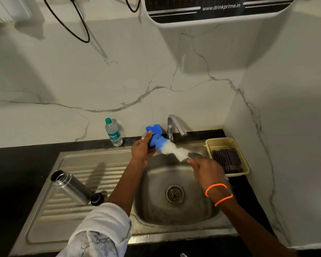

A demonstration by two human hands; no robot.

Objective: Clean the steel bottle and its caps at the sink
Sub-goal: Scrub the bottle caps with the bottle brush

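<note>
I have the left hand [142,152] just left of the tap [174,127], fingers curled round a small steel cap [144,136] with a blue sponge [154,138] pressed against it. A white blur, foam or bristles, I cannot tell which, streaks from the sponge toward the right hand [206,168], which sits right of and below the tap over the sink [174,217] basin; its fingers seem loosely curled, but whether they pinch anything is hidden by motion blur. The steel bottle [70,186] lies tilted on the drainboard, far left of the tap, mouth pointing up-left, a dark cap [97,199] touching its base. My left hand is the nearer one for reaching it.
</note>
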